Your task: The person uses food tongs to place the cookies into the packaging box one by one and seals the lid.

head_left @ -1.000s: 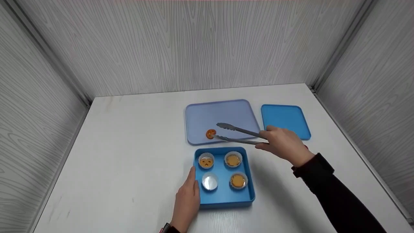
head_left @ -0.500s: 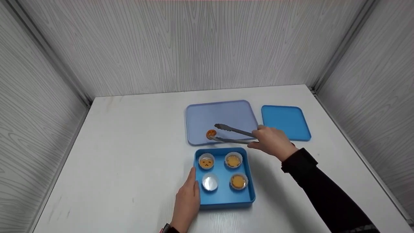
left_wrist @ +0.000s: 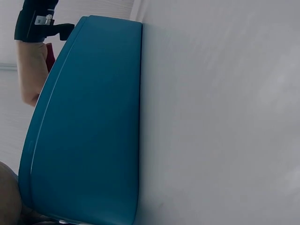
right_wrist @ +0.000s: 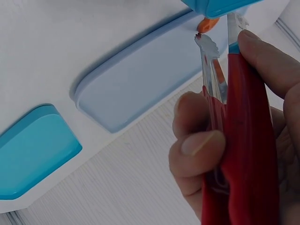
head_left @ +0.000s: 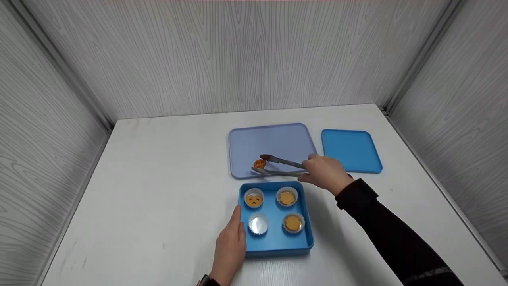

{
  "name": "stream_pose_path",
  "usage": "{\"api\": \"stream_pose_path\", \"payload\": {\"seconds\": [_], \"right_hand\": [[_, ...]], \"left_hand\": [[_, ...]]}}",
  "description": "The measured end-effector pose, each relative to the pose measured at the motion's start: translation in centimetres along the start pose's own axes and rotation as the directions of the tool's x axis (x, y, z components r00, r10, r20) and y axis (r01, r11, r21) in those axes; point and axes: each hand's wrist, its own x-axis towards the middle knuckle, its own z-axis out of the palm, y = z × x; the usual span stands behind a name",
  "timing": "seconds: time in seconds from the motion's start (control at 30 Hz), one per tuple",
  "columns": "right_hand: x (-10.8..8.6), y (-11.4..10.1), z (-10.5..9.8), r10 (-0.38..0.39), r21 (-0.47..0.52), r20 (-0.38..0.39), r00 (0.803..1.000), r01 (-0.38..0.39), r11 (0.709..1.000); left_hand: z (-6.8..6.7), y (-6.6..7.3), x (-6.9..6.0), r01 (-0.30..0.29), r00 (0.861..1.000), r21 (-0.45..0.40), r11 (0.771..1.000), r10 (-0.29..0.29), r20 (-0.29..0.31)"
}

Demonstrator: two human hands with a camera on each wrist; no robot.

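My right hand (head_left: pixel 325 172) grips red-handled metal tongs (right_wrist: pixel 251 136), with thumb and fingers round the handles. Their tips are spread on either side of a small orange, round, face-marked piece (head_left: pixel 259 163), which lies near the front left of the lavender tray (head_left: pixel 285 137). Whether both tips touch it, I cannot tell. My left hand (head_left: pixel 231 248) lies with straight fingers along the left wall of a blue box (head_left: pixel 274 238). Inside the box stand several white paper cups; the front-left cup (head_left: pixel 258 224) has a bare bottom, and the others hold yellow-orange pieces such as the face-marked one (head_left: pixel 253 200).
A smaller blue tray (head_left: pixel 351 151) lies to the right of the lavender one. All stand on a white table (head_left: pixel 158 198) enclosed by grey wood-grain panels (head_left: pixel 238 55) at the back and both sides.
My right hand has moved left with the tongs, and their tips have come closer together around the orange piece. The left hand and the box have stayed put.
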Motion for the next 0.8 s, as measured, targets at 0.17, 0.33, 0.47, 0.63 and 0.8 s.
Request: {"api": "stream_pose_path", "payload": {"seconds": [0.17,0.33,0.47,0.63,0.8], "right_hand": [[0.13,-0.09,-0.07,-0.006,-0.016,-0.009,1.000,0.006,1.000],[0.27,0.19,0.11,-0.004,0.008,0.000,1.000,0.004,1.000],[0.29,0.33,0.31,-0.008,0.023,-0.006,1.000,0.008,1.000],[0.30,0.41,0.46,-0.016,0.029,-0.024,1.000,0.017,0.999],[0.35,0.53,0.65,-0.031,0.031,-0.044,0.999,0.032,0.999]], "left_hand": [[-0.03,0.08,-0.01,-0.006,1.000,0.004,1.000,0.006,-0.004],[-0.01,0.11,0.06,0.002,1.000,0.000,1.000,-0.002,0.005],[0.05,0.03,0.08,0.012,1.000,0.001,1.000,-0.012,0.006],[0.12,-0.10,0.10,0.018,1.000,-0.001,1.000,-0.018,0.005],[0.17,-0.21,0.10,0.014,1.000,-0.001,1.000,-0.014,0.005]]}}
